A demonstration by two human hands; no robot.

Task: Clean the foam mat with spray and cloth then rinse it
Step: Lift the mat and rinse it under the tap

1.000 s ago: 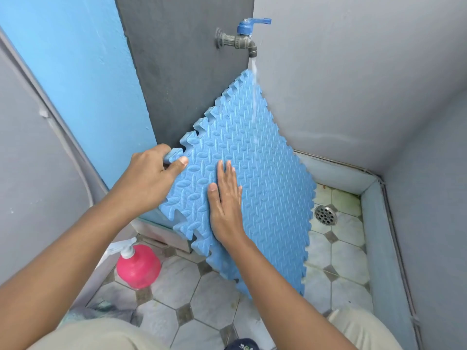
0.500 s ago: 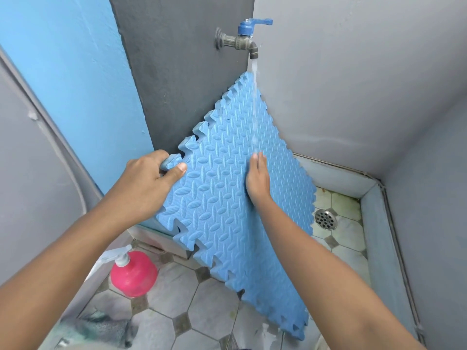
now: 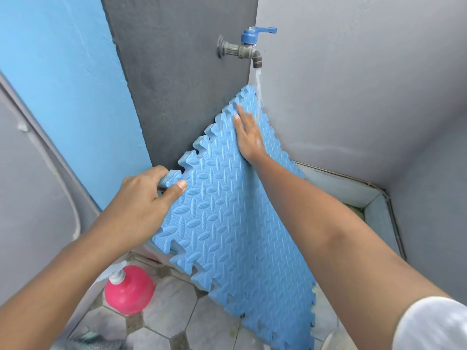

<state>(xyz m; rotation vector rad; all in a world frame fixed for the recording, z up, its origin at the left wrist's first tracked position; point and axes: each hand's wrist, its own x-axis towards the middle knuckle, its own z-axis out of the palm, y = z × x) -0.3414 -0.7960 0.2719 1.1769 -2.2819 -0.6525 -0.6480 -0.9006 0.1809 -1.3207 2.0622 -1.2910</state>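
Tiled washroom corner, tap [image 3: 249, 50] running: foam mat [image 3: 227, 218], light, bendy, slick; left hand [image 3: 145, 198] grasping notched edge, right hand [image 3: 249, 136] flat, fingers straight.

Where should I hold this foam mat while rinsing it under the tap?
Grip the foam mat by its toothed left edge, coming from the left, thumb on the front, as the left hand does. That likely leaves its tilted face clear for the water.

left hand [image 3: 141, 198] grips foam mat [image 3: 227, 223] edge | right hand [image 3: 249, 135] flat on mat | tap [image 3: 247, 50] running onto top corner
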